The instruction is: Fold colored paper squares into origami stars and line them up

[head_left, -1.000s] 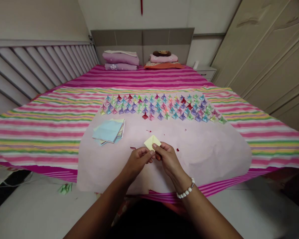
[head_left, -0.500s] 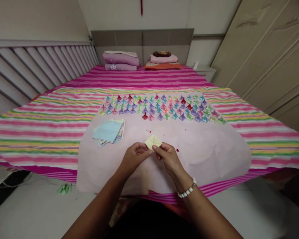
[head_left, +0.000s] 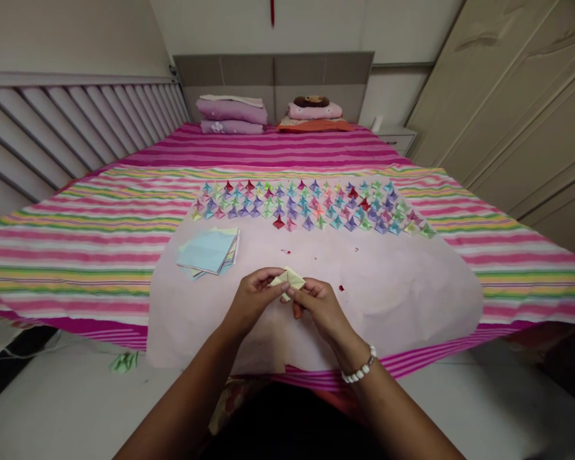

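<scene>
A small pale yellow folded paper (head_left: 289, 277) is held up between both hands, above the large pale pink sheet (head_left: 393, 294) on the bed. My left hand (head_left: 255, 295) pinches its left side, thumb in front. On the right side, my right hand (head_left: 317, 304) grips it with thumb and fingers, and both thumbs meet near its lower middle. The fingers behind the paper are partly hidden. Left of my hands lies a stack of square paper (head_left: 207, 251), light blue on top. Beyond them, several rows of small folded paper pieces (head_left: 291, 206) in many colours cover the sheet's far part.
Small red scraps (head_left: 342, 288) lie on the sheet. The bed has a striped cover (head_left: 76, 249), with folded bedding (head_left: 232, 115) by the headboard (head_left: 249, 73). A white railing (head_left: 86, 124) runs along the left. Crumpled green paper (head_left: 124, 362) rests on the floor.
The yellow paper has shifted slightly left and is turned in my fingers, its flaps now spread wider. My left hand now pinches it, and both thumbs have come together on it.
</scene>
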`<state>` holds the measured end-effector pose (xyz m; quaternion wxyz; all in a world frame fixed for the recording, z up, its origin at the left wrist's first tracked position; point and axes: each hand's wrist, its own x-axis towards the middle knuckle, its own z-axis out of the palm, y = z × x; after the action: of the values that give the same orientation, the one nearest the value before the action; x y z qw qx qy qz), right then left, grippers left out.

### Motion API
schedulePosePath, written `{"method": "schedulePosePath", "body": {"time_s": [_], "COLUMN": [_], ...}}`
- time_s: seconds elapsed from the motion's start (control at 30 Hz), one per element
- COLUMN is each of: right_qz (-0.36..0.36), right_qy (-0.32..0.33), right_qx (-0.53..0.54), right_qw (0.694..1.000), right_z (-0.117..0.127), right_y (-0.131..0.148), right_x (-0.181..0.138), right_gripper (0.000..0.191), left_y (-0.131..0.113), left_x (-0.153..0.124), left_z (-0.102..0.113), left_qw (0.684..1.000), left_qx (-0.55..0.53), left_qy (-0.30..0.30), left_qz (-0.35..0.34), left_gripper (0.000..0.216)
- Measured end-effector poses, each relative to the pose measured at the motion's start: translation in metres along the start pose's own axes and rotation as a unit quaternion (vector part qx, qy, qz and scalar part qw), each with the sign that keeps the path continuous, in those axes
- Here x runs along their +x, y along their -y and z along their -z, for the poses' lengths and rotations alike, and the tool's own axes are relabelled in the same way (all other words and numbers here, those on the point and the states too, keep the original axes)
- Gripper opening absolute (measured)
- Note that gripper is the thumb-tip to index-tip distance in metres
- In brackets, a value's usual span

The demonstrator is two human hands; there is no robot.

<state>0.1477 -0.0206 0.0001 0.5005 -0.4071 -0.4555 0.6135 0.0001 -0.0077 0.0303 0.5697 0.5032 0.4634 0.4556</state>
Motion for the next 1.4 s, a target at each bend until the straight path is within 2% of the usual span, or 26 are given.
{"method": "schedulePosePath", "body": {"time_s": [0.23, 0.5, 0.7, 0.9, 1.03, 1.2, 1.4], "right_qz": [-0.003, -0.014, -0.007, 0.009, 0.013, 0.009, 0.016], "right_qy": [0.011, -0.02, -0.003, 0.024, 0.02, -0.019, 0.002], "right_qx": [0.028, 0.057, 0.063, 0.071, 0.041, 0.03, 0.008], "right_qw": [1.0, 0.998, 0.998, 0.997, 0.999, 0.999, 1.0], "right_z": [0.0, -0.001, 0.0, 0.0, -0.001, 0.0, 0.001], "right_y": [-0.002, -0.004, -0.005, -0.004, -0.004, -0.006, -0.007], "right_x": [0.0, 0.001, 0.001, 0.0, -0.001, 0.001, 0.001], "right_gripper": [0.028, 0.02, 0.019, 0.02, 0.022, 0.023, 0.023], "left_y": [-0.001, 0.01, 0.011, 0.016, 0.018, 0.013, 0.007], "left_x": [-0.001, 0.003, -0.001, 0.0, 0.001, -0.003, -0.005], "left_z": [0.003, 0.01, 0.011, 0.009, 0.008, 0.006, 0.007], "left_qw": [0.999, 0.985, 0.98, 0.989, 0.987, 0.991, 0.995], "left_qx": [0.046, 0.084, 0.083, 0.06, 0.08, 0.088, 0.06], "left_qy": [-0.009, 0.076, 0.122, 0.084, 0.055, 0.026, -0.003], "left_qz": [-0.021, -0.134, -0.134, -0.109, -0.127, -0.101, -0.073], "left_gripper": [0.019, 0.018, 0.021, 0.016, 0.016, 0.049, 0.031]}}
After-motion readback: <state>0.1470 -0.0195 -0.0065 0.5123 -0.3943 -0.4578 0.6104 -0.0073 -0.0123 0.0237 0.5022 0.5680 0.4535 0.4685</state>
